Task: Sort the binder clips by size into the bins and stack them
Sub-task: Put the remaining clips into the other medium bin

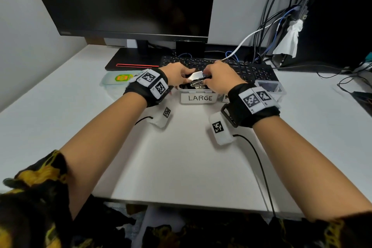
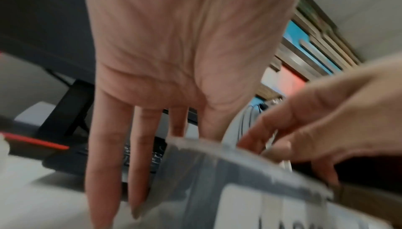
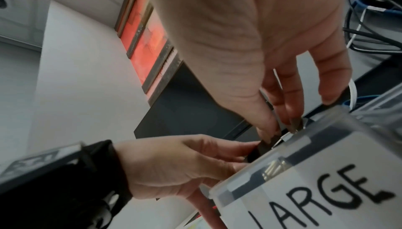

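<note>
The clear plastic bin with a white label reading LARGE (image 1: 198, 97) serves as the reference landmark on the white desk (image 1: 181, 167). Nearer the person than this bin, two small white tagged sensor pods (image 1: 220, 131) lie on the desk, each with a thin black cable. Directly above the bin opening, both hands meet around a large binder clip with a black body and silver wire handles (image 1: 198, 76). The left hand (image 1: 177, 75) comes in from the bin's left side, thumb and forefinger curled onto the clip's left end; in the left wrist view its remaining fingers (image 2: 104, 155) hang straight down outside the bin wall. The right hand (image 1: 220, 77) comes in from the bin's right side, thumb and fingertips (image 3: 266, 129) pinched together on the clip's right end. Inside the bin, beneath the held clip, more silver wire handles (image 3: 275, 169) show through the wall. Just right of the bin stands a second clear plastic bin (image 1: 270, 88), its label mostly hidden by the right wrist. Left of the bin lies a translucent lid with a green and orange sticker (image 1: 120, 78). Beyond the bin sit a black keyboard (image 1: 251, 70) and, farther back, a dark monitor (image 1: 124, 0).
</note>
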Tool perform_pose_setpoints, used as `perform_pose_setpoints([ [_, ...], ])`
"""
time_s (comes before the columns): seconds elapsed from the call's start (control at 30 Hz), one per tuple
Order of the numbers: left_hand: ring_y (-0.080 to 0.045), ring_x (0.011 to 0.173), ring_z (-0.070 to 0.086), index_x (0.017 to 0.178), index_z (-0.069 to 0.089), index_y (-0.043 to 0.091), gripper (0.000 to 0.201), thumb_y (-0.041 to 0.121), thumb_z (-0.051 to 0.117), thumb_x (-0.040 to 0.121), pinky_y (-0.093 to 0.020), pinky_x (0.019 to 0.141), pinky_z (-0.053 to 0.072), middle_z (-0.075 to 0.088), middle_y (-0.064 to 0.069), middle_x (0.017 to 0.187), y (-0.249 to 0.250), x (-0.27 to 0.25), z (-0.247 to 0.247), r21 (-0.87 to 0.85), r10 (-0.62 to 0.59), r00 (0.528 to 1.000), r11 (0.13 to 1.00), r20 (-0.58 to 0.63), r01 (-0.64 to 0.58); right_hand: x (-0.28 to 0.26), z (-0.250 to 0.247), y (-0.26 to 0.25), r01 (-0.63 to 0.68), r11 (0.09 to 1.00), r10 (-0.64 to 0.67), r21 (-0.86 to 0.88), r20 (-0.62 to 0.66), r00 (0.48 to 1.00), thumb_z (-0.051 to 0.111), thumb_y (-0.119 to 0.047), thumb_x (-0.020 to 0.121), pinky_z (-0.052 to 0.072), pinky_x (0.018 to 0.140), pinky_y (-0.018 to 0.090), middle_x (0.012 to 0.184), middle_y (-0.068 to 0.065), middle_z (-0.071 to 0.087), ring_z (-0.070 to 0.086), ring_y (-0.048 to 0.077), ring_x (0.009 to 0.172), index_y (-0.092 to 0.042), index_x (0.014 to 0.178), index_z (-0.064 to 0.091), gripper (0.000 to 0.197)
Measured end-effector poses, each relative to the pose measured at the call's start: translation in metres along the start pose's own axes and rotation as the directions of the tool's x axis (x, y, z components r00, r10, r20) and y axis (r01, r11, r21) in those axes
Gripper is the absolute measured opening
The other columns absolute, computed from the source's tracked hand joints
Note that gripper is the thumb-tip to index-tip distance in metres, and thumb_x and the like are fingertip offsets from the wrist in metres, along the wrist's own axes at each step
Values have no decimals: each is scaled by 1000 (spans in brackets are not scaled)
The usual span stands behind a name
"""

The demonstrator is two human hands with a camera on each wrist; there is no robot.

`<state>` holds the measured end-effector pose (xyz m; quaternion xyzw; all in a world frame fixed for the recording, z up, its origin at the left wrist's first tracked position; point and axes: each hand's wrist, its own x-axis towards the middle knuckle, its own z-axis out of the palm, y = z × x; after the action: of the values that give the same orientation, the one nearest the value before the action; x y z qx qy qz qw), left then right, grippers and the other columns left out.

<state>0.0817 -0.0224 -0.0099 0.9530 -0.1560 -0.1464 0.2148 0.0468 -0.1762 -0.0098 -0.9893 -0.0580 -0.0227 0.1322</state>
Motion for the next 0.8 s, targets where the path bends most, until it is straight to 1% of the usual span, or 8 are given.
perform_pose_setpoints([
  [0.07,-21,103,58,149,33,25,57,16,53,97,-32,67,58,50,-5,140,-2,-4,-4,-132,-39,998,990,50,45,3,0,0,0,1000,0,11,8,1000,57,-20,95,47,99,39,126,12,57,55,28,117,-11,124,63,31],
  [0.17,-21,110,55,144,42,14,55,23,58,92,-41,83,58,46,-3,143,-7,-11,-7,-229,-63,994,970,85,81,5,2,0,0,998,0,62,-6,1000,58,-19,94,46,99,38,127,10,59,55,25,117,-14,126,60,32],
  [0.3,-17,118,49,150,27,17,102,46,81,69,-38,87,57,40,1,147,-14,-17,-7,-118,-48,992,991,116,62,13,6,1,8,994,-8,106,0,1000,63,-21,92,47,100,40,125,8,60,56,24,115,-15,124,57,33],
  [0.37,-17,119,50,148,31,16,111,51,85,59,-37,86,58,41,1,145,-14,-16,-4,-36,-44,997,998,68,46,16,6,0,-19,986,22,166,-14,1000,70,-23,87,49,97,42,121,8,60,57,25,111,-16,119,54,36],
  [0.43,-17,113,55,142,40,14,106,51,87,55,-36,86,58,49,0,136,-12,-14,-2,-9,-32,999,999,26,33,19,3,0,-22,977,26,213,-15,1000,75,-21,83,48,97,41,120,8,58,56,23,109,-16,121,50,46],
  [0.53,-15,105,58,125,54,17,88,52,89,52,-34,91,54,59,3,120,-14,-11,-1,29,-14,1000,999,-23,15,22,0,1,50,984,-57,170,40,998,75,-18,82,45,89,29,115,4,57,53,16,101,-19,124,56,46],
  [0.7,-13,98,59,115,60,19,74,46,91,52,-23,79,47,64,6,112,-18,-14,-2,33,38,999,999,-17,-38,21,0,2,28,988,-30,153,11,999,83,-20,73,52,83,33,96,-4,61,60,17,94,-23,92,67,25],
  [0.8,-12,97,58,113,62,19,73,46,90,51,-28,87,51,64,6,111,-18,-17,1,75,80,996,994,-26,-78,16,0,3,56,992,-55,110,-16,998,83,-21,68,51,72,34,93,-4,62,62,19,89,-26,79,61,25],
])
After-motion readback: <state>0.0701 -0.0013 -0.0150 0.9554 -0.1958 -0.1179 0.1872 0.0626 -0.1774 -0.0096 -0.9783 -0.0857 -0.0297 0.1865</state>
